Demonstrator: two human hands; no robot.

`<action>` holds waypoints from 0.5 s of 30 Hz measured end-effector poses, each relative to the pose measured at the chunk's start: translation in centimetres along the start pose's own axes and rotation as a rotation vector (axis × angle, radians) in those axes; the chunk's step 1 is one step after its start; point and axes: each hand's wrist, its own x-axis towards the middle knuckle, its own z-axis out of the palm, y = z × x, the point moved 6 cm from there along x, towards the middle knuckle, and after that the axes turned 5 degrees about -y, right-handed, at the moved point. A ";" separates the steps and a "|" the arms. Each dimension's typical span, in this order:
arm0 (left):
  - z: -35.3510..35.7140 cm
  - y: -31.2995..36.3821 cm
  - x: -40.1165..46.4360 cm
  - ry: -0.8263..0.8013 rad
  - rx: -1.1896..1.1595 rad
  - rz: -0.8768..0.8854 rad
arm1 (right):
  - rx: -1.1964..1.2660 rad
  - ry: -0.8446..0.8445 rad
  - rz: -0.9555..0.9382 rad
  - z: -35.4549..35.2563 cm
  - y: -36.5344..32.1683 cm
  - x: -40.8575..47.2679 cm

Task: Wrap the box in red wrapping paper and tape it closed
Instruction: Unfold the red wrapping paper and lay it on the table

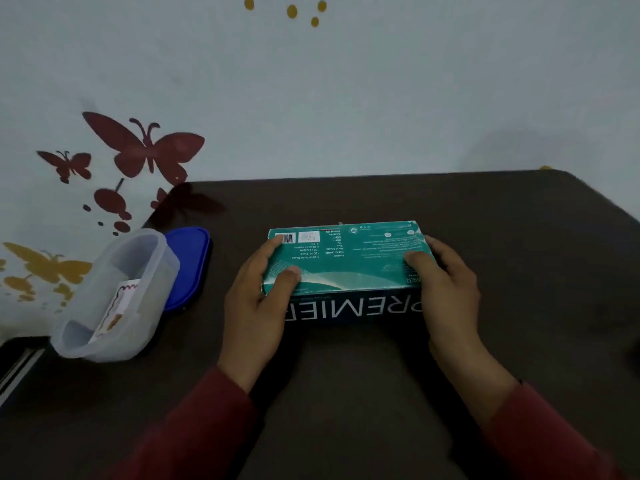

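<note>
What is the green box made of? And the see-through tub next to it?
The green box looks like thin printed cardboard, slightly glossy, with sharp folded edges and a barcode. The see-through tub seems to be frosted plastic, since its contents show dimly through the wall.

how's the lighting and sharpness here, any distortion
Head view: dim, flat light; the table reads near black. Wide-angle bend curves its far edge. The box is fairly sharp, its small print soft; both sleeves blur at the bottom.
</note>
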 end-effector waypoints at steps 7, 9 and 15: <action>0.0 -0.3 -0.1 -0.001 0.007 -0.004 | -0.111 -0.023 -0.093 -0.2 -0.6 -0.8; -0.3 -0.2 -0.5 -0.006 -0.005 -0.010 | -0.134 -0.020 -0.129 -0.1 -1.2 -1.6; -0.4 0.1 -1.1 0.024 0.006 0.034 | -0.193 0.005 -0.219 -0.6 -2.2 -3.7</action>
